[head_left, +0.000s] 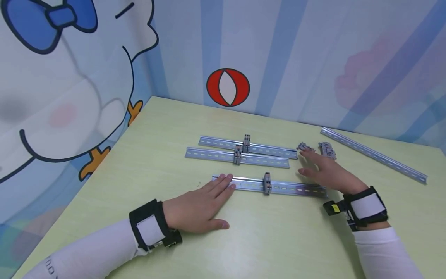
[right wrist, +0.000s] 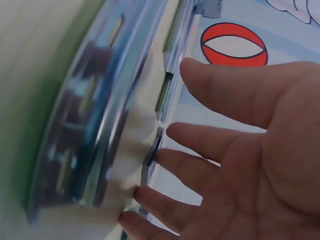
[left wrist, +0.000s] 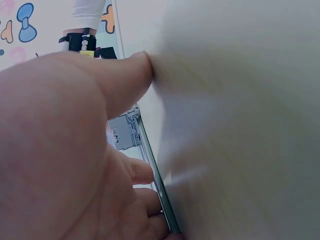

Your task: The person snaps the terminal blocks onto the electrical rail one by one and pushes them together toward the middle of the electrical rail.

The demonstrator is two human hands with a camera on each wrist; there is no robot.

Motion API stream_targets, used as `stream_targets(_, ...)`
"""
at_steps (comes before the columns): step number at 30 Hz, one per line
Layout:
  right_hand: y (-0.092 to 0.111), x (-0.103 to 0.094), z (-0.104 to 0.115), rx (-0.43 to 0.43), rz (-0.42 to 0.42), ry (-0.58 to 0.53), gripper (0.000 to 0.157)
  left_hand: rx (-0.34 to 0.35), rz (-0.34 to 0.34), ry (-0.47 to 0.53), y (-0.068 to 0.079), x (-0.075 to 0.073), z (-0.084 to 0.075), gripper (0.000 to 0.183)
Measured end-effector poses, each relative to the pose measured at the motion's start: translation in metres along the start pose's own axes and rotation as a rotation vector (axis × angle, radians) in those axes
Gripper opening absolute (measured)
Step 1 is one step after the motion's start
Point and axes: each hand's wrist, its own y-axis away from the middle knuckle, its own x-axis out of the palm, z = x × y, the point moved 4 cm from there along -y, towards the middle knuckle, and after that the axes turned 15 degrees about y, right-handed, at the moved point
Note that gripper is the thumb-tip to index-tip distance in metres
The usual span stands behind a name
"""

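Note:
My left hand [head_left: 200, 209] lies with straight fingers over the left end of the nearest slotted metal DIN rail [head_left: 251, 185]. A grey terminal block [head_left: 267, 183] stands upright near the middle of that rail; the left wrist view shows the block [left wrist: 125, 132] beyond the thumb. Beyond the rail's right end, my right hand [head_left: 329, 172] reaches out, fingers spread and slightly bent. Its fingertips are right at a small pile of loose terminal blocks [head_left: 305, 147], which they partly cover. In the right wrist view nothing sits in the palm [right wrist: 240, 145].
Two more DIN rails, a middle one [head_left: 209, 154] and a rear one [head_left: 219, 142], lie behind, with terminal blocks [head_left: 237, 155] mounted on them. A row of loose blocks [head_left: 327, 150] sits right of the pile. A bare rail [head_left: 374, 155] slants near the wall.

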Motion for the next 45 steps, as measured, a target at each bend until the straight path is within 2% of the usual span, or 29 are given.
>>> stream_targets(3, 0.003, -0.003, 0.003, -0.028, -0.02, 0.09, 0.059, -0.002, 0.003, 0.003, 0.0, 0.0, -0.001, 0.089)
stream_targets(5, 0.005, -0.007, 0.004, -0.017, -0.049, 0.158, 0.051, 0.0, 0.003, 0.003, -0.001, -0.001, -0.001, 0.089)
stream_targets(10, 0.009, -0.017, 0.003, 0.077, -0.131, 0.216, 0.035, -0.004, 0.004, 0.0, -0.001, -0.001, 0.0, 0.089)
stream_targets(12, 0.009, -0.018, 0.001, 0.102, -0.134, 0.213, 0.035, -0.009, 0.005, 0.002, -0.001, -0.001, 0.0, 0.089)
stream_targets(16, 0.007, -0.015, -0.004, 0.092, -0.106, 0.218, 0.036, -0.01, 0.009, 0.005, -0.001, -0.001, 0.0, 0.089)
stream_targets(24, 0.01, -0.012, -0.019, 0.115, -0.125, 0.183, 0.026, -0.002, 0.008, 0.001, -0.002, 0.0, -0.001, 0.089)
stream_targets(30, 0.014, -0.012, -0.033, 0.169, -0.043, 0.131, 0.045, -0.002, 0.008, -0.004, -0.002, 0.0, 0.0, 0.089)
stream_targets(32, 0.015, -0.012, -0.036, 0.191, -0.021, 0.125, 0.046, -0.002, 0.008, -0.003, -0.002, 0.0, 0.0, 0.089)
stream_targets(45, 0.024, -0.023, -0.04, 0.153, -0.025, 0.151, 0.022, -0.007, 0.008, 0.011, 0.0, 0.0, 0.001, 0.089)
